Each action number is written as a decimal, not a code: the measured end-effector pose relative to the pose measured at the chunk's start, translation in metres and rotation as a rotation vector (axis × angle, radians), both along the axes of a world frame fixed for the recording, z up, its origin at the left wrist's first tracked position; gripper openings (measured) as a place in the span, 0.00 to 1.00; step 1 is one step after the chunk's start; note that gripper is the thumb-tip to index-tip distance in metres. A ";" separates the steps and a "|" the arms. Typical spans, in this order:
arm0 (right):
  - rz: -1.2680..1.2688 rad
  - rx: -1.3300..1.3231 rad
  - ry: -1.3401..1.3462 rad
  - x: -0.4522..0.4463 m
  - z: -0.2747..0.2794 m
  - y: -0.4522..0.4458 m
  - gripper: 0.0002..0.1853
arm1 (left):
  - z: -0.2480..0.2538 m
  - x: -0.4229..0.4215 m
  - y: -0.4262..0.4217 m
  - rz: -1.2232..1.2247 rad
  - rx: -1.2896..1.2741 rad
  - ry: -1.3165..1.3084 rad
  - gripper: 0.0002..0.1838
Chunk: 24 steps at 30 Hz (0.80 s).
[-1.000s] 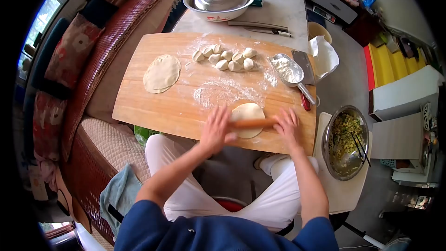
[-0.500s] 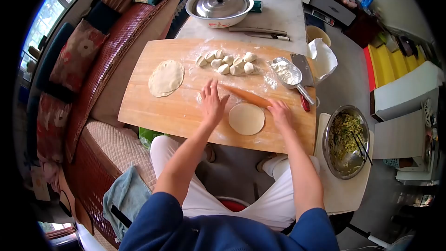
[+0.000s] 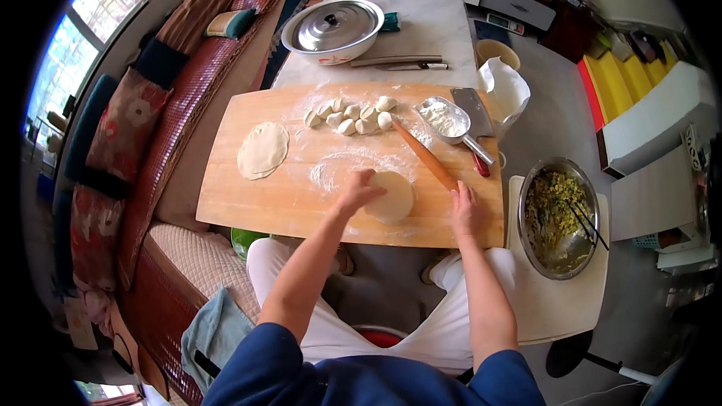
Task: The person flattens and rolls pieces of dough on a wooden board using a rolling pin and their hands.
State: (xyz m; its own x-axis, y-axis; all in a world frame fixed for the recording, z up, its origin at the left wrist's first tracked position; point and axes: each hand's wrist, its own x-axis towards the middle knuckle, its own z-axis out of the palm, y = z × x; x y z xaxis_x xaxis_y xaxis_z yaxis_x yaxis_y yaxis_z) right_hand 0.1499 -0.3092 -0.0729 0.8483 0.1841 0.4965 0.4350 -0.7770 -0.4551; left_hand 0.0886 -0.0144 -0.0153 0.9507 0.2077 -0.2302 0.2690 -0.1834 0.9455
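A thin round dough wrapper [image 3: 395, 198] lies near the front edge of the wooden board [image 3: 301, 207]. At its left rim, my left hand [image 3: 361, 191] is closed with fingers and thumb on the dough. My right hand [image 3: 465, 212] grips the near end of a wooden rolling pin [image 3: 427, 155], which slants away to the upper left. The pin's far tip is close to several small dough pieces [image 3: 351, 114] bunched at the back of the board. Flattened wrappers [image 3: 263, 150] lie stacked at the left. Loose flour [image 3: 327, 173] is smeared over the middle.
A metal scoop of flour [image 3: 445, 119] and a cleaver [image 3: 470, 105] lie at the board's right. A steel bowl of chopped filling [image 3: 556, 214] with chopsticks stands on a side stand. Behind the board are a lidded basin [image 3: 331, 30] and long utensils [image 3: 398, 62].
My left hand has come off the rolling pin's far side and taken the wrapper's left edge. The pin has swung to a steeper slant in my right hand. The camera view has shifted.
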 end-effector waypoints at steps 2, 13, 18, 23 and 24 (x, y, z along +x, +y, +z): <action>0.008 0.032 0.006 -0.003 0.000 0.001 0.15 | 0.048 0.001 0.010 0.019 0.252 -0.097 0.18; 0.014 0.084 -0.033 -0.001 -0.006 0.001 0.15 | -0.037 0.043 -0.053 -0.087 0.886 -0.495 0.06; 0.014 0.113 0.041 -0.004 0.001 0.001 0.15 | -0.027 -0.013 -0.032 -0.300 0.871 -0.511 0.08; 0.006 0.117 0.057 -0.004 0.003 0.002 0.15 | -0.029 -0.052 0.074 -0.161 0.986 -0.443 0.10; 0.001 0.102 0.067 -0.004 0.002 0.002 0.15 | -0.024 -0.053 0.086 -0.152 1.018 -0.450 0.10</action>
